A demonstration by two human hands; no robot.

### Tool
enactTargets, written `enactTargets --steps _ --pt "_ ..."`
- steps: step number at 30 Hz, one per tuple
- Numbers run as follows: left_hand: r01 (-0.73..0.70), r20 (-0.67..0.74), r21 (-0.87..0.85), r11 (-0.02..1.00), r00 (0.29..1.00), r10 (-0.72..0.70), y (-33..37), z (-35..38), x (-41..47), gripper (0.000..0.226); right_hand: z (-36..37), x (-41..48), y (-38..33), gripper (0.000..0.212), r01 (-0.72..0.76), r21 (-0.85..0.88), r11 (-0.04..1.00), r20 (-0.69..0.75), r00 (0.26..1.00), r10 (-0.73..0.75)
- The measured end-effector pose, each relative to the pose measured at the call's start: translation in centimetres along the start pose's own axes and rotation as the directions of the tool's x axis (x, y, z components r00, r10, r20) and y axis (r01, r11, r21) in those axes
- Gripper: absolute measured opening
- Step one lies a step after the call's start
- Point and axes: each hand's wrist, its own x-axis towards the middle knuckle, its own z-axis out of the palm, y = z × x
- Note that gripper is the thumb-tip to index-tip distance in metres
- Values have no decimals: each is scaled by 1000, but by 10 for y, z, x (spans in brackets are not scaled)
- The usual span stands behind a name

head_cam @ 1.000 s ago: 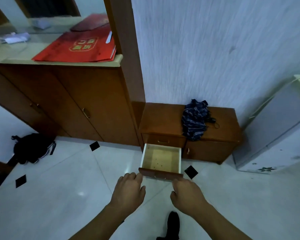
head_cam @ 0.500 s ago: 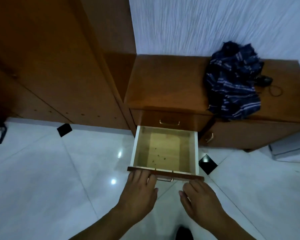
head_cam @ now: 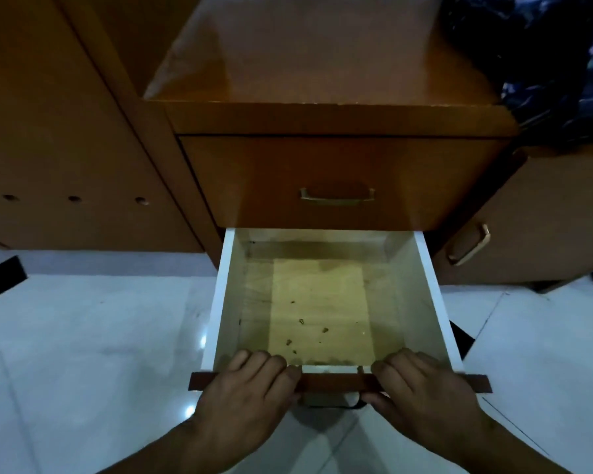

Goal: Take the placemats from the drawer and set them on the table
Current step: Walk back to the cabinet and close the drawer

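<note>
head view, looking down. nearest: left hand (head_cam: 243, 398) and right hand (head_cam: 421, 395) both rest on the dark wooden front panel (head_cam: 332, 382) of the lower drawer (head_cam: 216, 302), fingers curled together over its top edge, tips dipping just inside. thumbs sit below the panel; whether they press the front i cannot tell. the drawer handle (head_cam: 329, 403) shows only as a dim shape between the wrists.

drawer is pulled well out over the white tiled floor (head_cam: 93, 336). inside: white side walls, a pale yellowish flat sheet (head_cam: 319, 302) lying on the bottom, a few small dark specks on it. judgement: that sheet may be the placemat, or only a liner; too flat and dim to say. no stack visible.

beyond: upper drawer (head_cam: 336, 179) closed, brass handle (head_cam: 337, 195) centred. cabinet top (head_cam: 305, 56) bare at left, dark striped cloth (head_cam: 545, 53) heaped at right.

progress, judged: drawer open, nothing lifted out, table not in view. left: reach in, take the mats, carry and lay them.
</note>
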Motion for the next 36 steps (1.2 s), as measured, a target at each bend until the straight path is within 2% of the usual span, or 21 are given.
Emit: enactTargets --steps 4,7,14,19,23,27,32,36 --pt "-42 -96 43 998 994 46 -31 13 23 22 10 28 21 31 -3 -94 996 -115 993 -8" --pt "-59 -141 61 996 988 67 -54 19 44 23 16 51 39 31 12 -116 993 -125 992 -26" --pt "-61 -140 47 997 988 67 -87 30 78 26 31 85 73 33 26 -187 982 -140 989 -53" --pt "-56 -113 63 996 992 63 -105 33 98 28 42 100 79 32 -48 -235 971 -190 982 3" --pt "10 -134 85 996 991 1 -106 21 107 22 48 108 76 22 -64 -252 966 -260 966 -4" --pt "103 -145 74 992 985 -92 -97 11 119 19 44 120 77 11 -55 -239 969 -264 965 -11" --pt "149 -106 36 988 984 -144 -97 8 127 12 36 135 78 32 -68 -184 981 -222 975 26" --pt "150 -39 44 988 988 -148 -109 8 130 18 35 143 79 32 -145 -151 978 -191 975 115"
